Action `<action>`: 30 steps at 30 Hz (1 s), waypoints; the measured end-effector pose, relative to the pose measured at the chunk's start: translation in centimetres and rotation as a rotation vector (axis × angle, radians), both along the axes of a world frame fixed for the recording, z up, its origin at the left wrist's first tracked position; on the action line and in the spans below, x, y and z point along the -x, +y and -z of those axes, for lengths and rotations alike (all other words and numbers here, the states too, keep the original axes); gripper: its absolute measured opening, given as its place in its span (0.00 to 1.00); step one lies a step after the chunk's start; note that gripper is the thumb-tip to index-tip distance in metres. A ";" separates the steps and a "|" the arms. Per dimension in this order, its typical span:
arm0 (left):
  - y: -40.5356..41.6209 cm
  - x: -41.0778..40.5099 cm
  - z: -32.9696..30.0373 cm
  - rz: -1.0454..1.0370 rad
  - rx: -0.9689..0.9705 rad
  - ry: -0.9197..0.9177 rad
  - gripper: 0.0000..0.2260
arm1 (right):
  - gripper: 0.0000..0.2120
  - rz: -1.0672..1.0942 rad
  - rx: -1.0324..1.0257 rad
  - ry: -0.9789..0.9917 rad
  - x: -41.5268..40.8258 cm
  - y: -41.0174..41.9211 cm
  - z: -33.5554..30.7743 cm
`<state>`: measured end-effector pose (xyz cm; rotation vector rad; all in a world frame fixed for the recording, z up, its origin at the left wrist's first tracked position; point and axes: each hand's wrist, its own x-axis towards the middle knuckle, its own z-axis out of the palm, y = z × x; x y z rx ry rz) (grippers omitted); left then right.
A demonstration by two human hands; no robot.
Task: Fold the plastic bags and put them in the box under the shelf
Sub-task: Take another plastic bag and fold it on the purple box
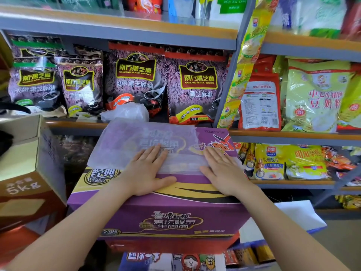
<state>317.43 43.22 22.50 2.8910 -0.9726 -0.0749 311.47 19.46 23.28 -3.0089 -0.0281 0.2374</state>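
A translucent white plastic bag (136, 141) lies spread flat on top of a purple noodle carton (172, 218). My left hand (148, 171) presses palm down on the bag's near edge, fingers together and flat. My right hand (220, 171) lies flat on the bag's right end, fingers extended. A second, crumpled plastic bag (127, 112) sits on the shelf board just behind the carton, in front of the sesame packs. No box under the shelf can be made out.
An open brown carton (29, 173) marked 5 kg stands at the left. Metal shelving (230, 75) with purple sesame bags and yellow-green packets fills the back and right. A white and blue box (293, 218) sits at the lower right, more printed cartons below.
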 end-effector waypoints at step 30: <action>13.7 -2.7 -1.7 0.071 0.564 0.027 0.22 | 0.06 -0.186 -0.120 -0.279 -3.2 8.6 -4.8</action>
